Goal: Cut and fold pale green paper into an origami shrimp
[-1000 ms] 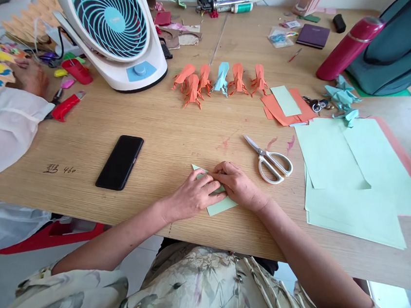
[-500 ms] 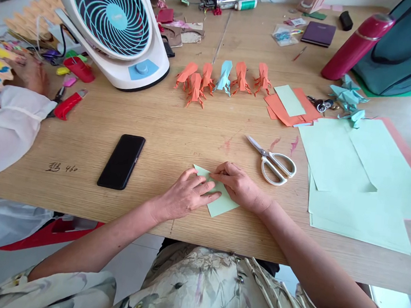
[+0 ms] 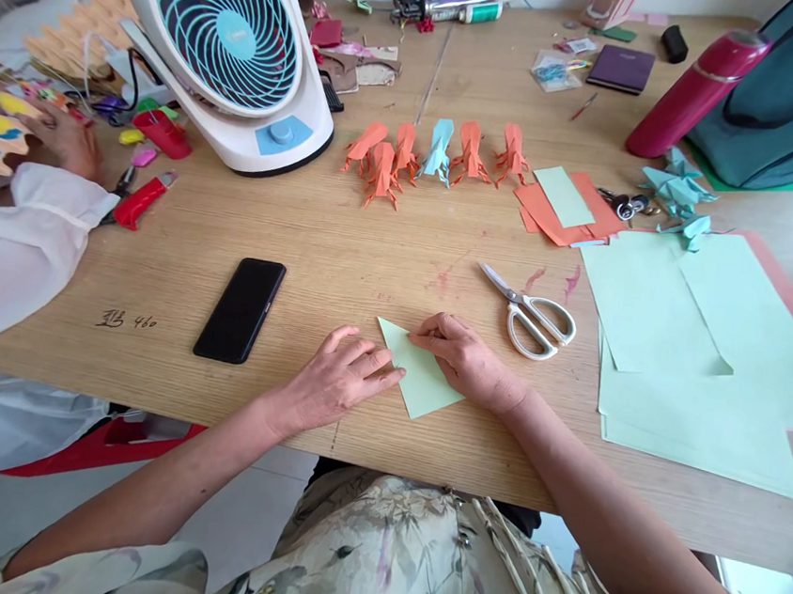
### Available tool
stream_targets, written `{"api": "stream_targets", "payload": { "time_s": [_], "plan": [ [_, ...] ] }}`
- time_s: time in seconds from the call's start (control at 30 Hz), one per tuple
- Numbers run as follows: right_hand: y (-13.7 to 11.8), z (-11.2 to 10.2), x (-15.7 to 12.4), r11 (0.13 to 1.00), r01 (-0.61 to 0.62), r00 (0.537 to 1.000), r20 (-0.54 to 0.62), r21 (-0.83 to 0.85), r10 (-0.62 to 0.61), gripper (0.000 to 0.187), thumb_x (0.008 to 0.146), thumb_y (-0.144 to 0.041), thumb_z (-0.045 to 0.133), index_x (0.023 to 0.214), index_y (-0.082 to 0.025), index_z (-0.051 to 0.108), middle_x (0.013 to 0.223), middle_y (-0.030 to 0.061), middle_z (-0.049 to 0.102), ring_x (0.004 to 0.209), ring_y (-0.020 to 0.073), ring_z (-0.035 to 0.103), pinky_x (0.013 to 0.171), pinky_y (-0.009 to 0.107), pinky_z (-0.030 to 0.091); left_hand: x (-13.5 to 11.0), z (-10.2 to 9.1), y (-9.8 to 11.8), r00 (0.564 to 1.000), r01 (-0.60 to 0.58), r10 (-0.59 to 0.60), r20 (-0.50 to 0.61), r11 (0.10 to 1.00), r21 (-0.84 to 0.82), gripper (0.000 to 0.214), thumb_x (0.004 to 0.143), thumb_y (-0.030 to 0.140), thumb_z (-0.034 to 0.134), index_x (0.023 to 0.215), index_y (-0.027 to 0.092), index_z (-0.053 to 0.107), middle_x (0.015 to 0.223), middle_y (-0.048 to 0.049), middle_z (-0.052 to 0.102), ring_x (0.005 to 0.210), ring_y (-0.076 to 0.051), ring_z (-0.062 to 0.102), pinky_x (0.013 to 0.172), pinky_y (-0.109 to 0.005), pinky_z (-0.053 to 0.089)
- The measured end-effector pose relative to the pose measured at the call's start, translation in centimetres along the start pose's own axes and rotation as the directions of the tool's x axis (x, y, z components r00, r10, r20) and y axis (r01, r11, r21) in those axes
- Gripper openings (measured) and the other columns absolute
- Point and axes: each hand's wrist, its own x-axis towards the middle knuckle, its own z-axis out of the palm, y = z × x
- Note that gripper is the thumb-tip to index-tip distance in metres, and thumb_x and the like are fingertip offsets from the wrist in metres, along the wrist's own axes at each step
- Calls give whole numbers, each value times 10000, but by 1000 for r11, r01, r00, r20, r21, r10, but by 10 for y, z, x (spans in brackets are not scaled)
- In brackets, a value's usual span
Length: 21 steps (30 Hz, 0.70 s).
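Note:
A folded piece of light green paper (image 3: 422, 385) lies on the wooden table in front of me, one pointed corner toward the upper left. My right hand (image 3: 464, 361) is closed on its upper right edge, thumb and index finger pinched together there. At the paper's left edge is my left hand (image 3: 338, 381), its fingers spread and its thumb tip touching or just beside the sheet. White-handled scissors (image 3: 532, 316) rest with slightly parted blades beyond my right hand. A black phone (image 3: 240, 310) lies to the left of my left hand.
Folded orange paper figures (image 3: 381, 173) and one blue figure (image 3: 438, 150) stand beyond my hands. Large green sheets (image 3: 697, 404) lie at right, near a red flask (image 3: 697, 94). A fan (image 3: 282, 138) stands at back left. Another person's sleeve (image 3: 25, 249) reaches in from the left.
My left hand has slid left off the green paper, uncovering more of it. My right hand keeps its pinch. The other person's hand at the left has shifted slightly.

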Motion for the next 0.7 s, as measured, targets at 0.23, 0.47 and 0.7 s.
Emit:
{"api": "stream_targets", "payload": {
  "time_s": [0.23, 0.47, 0.7],
  "plan": [
    [1, 1, 0, 1000, 2, 1000, -8, -15, -2, 387, 955, -50, 413, 1171, -214, 689, 1034, 106, 610, 948, 217, 588, 824, 384, 541, -9, 0, 3, 998, 64, -65, -9, 996, -55, 441, 963, 112, 517, 1336, 340, 573, 1243, -36, 650, 1118, -227, 547, 1092, -503, 345],
    [-7, -9, -1, 995, -49, 993, -106, 83, 57, 382, 972, -67, 396, 1197, -215, 667, 1032, 102, 608, 923, 191, 617, 795, 348, 548, 5, -3, 5, 989, 91, -109, -95, 979, -180, 306, 959, 94, 478, 1130, 256, 672, 1145, -37, 696, 1057, -214, 575, 1045, -476, 353],
    [-9, -25, -5, 985, -167, 920, -351, 49, 174, 351, 985, -109, 431, 1233, -239, 644, 931, 71, 594, 850, 185, 618, 734, 348, 537, 50, 2, 8, 910, 372, -409, -71, 878, -300, 447, 892, 380, 671, 1290, 204, 570, 1280, -106, 602, 1139, -278, 532, 957, -438, 410]
  ]
}}
